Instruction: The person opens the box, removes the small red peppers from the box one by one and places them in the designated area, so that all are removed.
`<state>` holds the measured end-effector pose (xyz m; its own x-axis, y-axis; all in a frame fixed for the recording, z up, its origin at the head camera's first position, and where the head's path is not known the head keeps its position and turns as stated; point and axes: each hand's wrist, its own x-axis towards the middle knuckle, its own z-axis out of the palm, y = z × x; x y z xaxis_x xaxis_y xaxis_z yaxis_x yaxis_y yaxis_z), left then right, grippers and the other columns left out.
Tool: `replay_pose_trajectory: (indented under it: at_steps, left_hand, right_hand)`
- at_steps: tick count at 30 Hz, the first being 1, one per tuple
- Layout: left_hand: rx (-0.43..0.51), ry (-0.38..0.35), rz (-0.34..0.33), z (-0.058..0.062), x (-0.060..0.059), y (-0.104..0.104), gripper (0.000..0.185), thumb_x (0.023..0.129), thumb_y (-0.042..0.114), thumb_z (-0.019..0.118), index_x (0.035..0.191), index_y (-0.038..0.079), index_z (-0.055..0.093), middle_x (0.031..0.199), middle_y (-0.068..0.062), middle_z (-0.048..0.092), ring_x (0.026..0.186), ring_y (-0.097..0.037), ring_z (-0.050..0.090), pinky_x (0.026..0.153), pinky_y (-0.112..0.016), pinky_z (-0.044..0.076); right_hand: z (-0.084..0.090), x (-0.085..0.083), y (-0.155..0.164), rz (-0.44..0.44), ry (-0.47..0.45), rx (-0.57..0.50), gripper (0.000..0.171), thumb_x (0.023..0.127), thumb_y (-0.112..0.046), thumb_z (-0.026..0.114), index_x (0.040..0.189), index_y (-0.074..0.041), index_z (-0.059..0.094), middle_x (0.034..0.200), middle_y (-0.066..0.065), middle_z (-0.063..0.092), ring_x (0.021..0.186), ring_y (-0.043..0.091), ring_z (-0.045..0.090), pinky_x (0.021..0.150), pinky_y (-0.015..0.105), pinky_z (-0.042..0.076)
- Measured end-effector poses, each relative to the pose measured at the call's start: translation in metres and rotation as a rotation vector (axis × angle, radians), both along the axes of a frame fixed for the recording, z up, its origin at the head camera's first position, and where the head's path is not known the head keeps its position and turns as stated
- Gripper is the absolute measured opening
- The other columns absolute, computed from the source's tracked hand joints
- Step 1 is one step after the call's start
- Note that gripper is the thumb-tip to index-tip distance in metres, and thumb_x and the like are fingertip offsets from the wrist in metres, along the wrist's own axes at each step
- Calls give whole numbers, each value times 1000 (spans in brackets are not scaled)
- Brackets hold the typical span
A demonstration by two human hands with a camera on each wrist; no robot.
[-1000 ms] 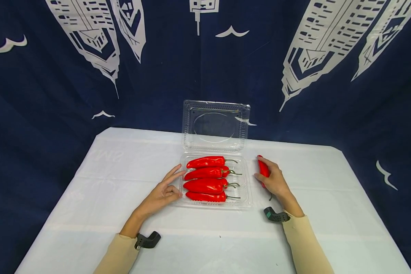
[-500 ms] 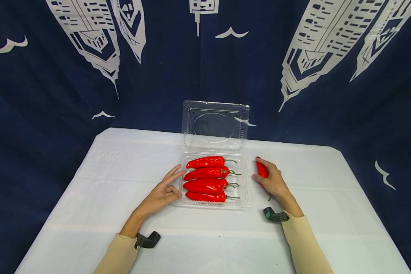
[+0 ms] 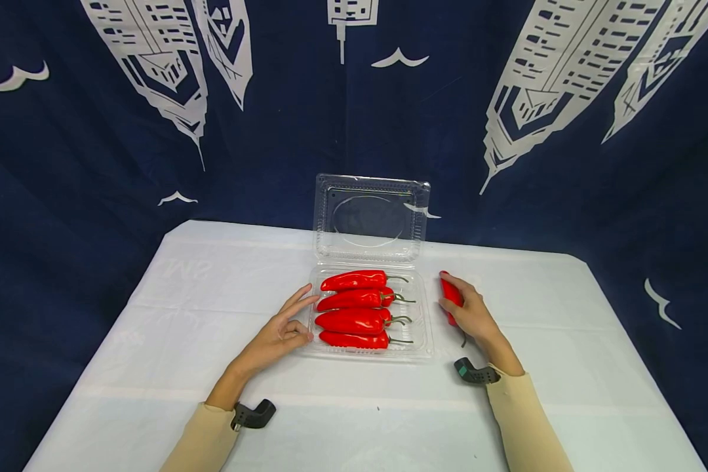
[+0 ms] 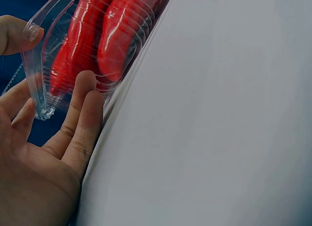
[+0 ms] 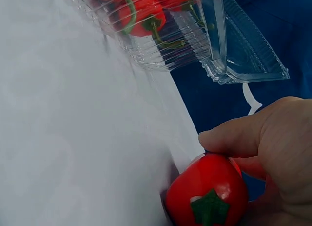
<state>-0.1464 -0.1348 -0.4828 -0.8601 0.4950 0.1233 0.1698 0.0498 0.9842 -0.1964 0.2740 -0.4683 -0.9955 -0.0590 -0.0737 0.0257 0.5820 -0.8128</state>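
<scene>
A clear plastic clamshell container [image 3: 426,331] lies on the table with its hinged lid raised at the back. Several red peppers [image 3: 354,320] lie in it crosswise, their green stems pointing right. At its left end, my left hand [image 3: 275,334] rests with spread fingers against the rim and side; in the left wrist view the fingertips [image 4: 90,101] touch the ribbed wall. To the right of the container, my right hand [image 3: 473,313] holds another red pepper [image 3: 452,292] between thumb and fingers, stem towards me. Whether that pepper touches the table cannot be told.
The white-covered table [image 3: 354,426] extends on both sides of the container and in front. A dark blue cloth [image 3: 283,131] with white building and bird shapes hangs behind it. The transparent lid [image 3: 370,219] stands up near the far edge.
My right hand and the pepper in it have shifted very slightly left and towards me. The left hand and the container look the same.
</scene>
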Motion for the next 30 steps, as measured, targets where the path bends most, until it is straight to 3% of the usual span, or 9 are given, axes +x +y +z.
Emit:
replay_pose_trajectory:
  at_steps: [13, 25, 30]
  left_hand:
    - [8, -12, -1, 1, 0, 0, 71, 92, -2, 64, 156, 10, 36, 169, -1, 10, 85, -33, 63, 81, -19, 54]
    - [5, 0, -1, 1, -1, 0, 71, 92, -3, 64, 155, 9, 36, 169, -4, 10, 85, -30, 65, 82, -19, 55]
    - [3, -4, -1, 1, 0, 0, 70, 92, -3, 64, 155, 8, 36, 169, -3, 10, 85, -30, 65, 82, -19, 55]
  right_hand:
    - [7, 2, -4, 22, -49, -83, 66, 94, -1, 62, 155, -4, 35, 159, 28, 25, 138, 44, 31, 116, 58, 28]
    - [7, 1, -2, -11, -76, -8, 67, 94, -7, 61, 155, -7, 34, 153, 28, 32, 133, 43, 36, 110, 59, 38]
    - [8, 1, 1, -19, -73, -5, 66, 95, -9, 61, 155, -7, 34, 154, 28, 31, 136, 45, 34, 113, 62, 35]
